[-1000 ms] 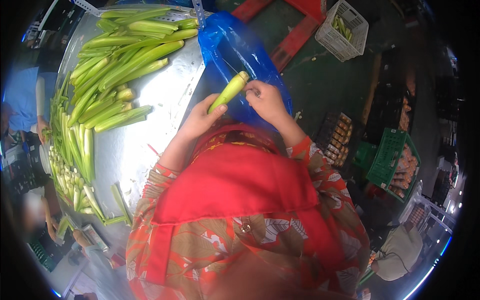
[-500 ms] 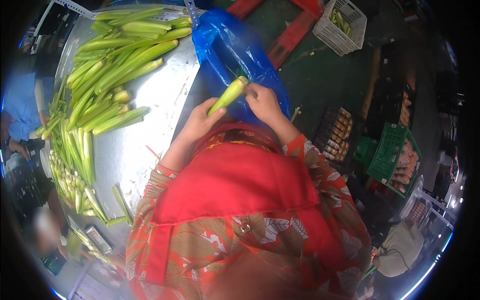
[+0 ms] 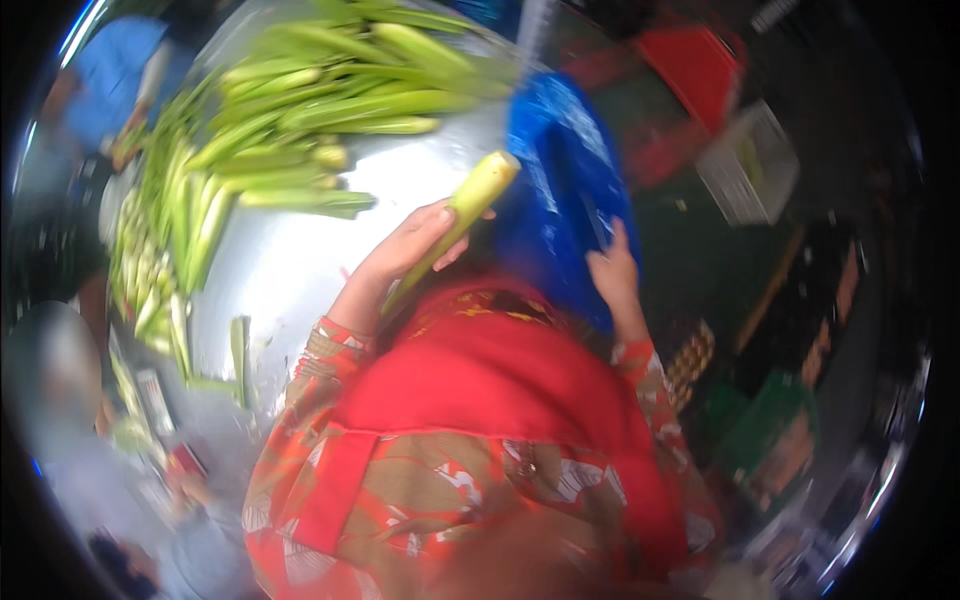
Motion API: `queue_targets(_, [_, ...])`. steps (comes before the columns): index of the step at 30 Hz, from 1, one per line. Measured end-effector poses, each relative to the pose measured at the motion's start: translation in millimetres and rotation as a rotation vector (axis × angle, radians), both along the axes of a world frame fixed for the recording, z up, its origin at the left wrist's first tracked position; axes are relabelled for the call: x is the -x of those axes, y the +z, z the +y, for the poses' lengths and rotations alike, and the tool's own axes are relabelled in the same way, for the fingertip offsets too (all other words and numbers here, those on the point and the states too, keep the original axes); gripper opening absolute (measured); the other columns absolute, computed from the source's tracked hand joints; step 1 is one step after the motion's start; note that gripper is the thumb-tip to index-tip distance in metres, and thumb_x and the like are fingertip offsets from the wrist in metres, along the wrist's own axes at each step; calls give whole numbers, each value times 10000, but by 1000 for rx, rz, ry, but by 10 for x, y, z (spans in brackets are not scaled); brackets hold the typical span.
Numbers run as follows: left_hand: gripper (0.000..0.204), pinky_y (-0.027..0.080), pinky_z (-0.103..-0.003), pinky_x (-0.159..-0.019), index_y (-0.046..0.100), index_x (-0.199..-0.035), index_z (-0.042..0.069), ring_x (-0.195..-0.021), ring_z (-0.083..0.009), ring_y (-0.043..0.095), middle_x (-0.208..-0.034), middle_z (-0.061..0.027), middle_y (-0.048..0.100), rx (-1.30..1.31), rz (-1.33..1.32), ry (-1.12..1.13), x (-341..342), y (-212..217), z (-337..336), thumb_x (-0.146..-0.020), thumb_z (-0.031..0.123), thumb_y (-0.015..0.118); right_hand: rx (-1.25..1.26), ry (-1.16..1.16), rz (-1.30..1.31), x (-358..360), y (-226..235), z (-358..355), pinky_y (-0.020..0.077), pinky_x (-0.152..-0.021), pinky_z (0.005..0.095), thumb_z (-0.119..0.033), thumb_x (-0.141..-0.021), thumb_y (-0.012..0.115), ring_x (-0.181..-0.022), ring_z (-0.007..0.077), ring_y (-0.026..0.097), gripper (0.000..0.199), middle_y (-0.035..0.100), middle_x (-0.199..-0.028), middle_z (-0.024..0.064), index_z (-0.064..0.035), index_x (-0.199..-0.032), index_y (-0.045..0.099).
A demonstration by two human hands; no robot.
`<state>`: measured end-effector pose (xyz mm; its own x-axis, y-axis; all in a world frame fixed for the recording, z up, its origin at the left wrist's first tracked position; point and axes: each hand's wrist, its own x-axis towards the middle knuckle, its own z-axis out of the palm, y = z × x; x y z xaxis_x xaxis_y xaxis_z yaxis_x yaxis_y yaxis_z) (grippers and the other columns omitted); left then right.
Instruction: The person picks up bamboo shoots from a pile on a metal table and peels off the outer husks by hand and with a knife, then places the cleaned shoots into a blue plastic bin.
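The fingers [image 3: 432,222] of my left hand [image 3: 404,247] are closed around a thick, pale green celery stalk [image 3: 480,192], which slants between the shiny metal surface [image 3: 285,265] on my left and the glossy blue plastic bag [image 3: 575,165] ahead of me, its yellowish cut end uppermost and its lower part near my bright red cloth apron [image 3: 490,385]. My right hand [image 3: 614,275] is apart from the stalk, in front of the bag, index finger extended; blur hides whether the others grip anything, so I cannot tell. Long green celery stalks [image 3: 330,110] lie heaped across the far part of the surface. Beyond the bag, a white plastic crate [image 3: 735,190] stands on the dark floor [image 3: 680,235].
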<state>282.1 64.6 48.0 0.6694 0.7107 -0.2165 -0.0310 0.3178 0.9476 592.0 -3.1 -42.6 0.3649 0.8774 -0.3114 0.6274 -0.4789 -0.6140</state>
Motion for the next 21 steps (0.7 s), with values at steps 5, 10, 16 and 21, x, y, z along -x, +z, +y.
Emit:
queue_targets(5, [407,397,-224,-542,539,-1118,49,-594,-82,469,-702,-2,508,-16,302,362,1021,15,-10,-946,413,479,-52,-37,335,-148,-142,9,425,-450,267,-122,-837,564,-481,106,510,422,597,-693,44,-58,-1254,544])
queue_targets(10, [430,492,-321,-747,583,-1146,19,-818,-197,611,-858,-101,633,-148,749,674,2315,-310,-197,-898,370,593,-24,45,315,89,-17,189,367,-420,234,-114,-868,561,-451,70,446,257,542,-649,9,-11,-1092,632])
queue_targets(16, [432,433,-436,-929,581,-1207,108,-1067,-369,552,-1168,-200,568,-390,1355,929,3787,-794,6,-865,369,616,-49,64,297,474,201,450,330,-412,224,-102,-869,569,-449,56,424,241,519,-632,-11,-4,-1079,636])
queue_targets(21, [395,463,-439,-857,587,-1204,159,-1032,-339,574,-1114,-163,598,-762,1803,1255,4353,-293,687,-836,290,639,-72,31,269,609,185,454,322,-399,216,-98,-874,572,-444,51,417,257,514,-635,-13,6,-1104,621])
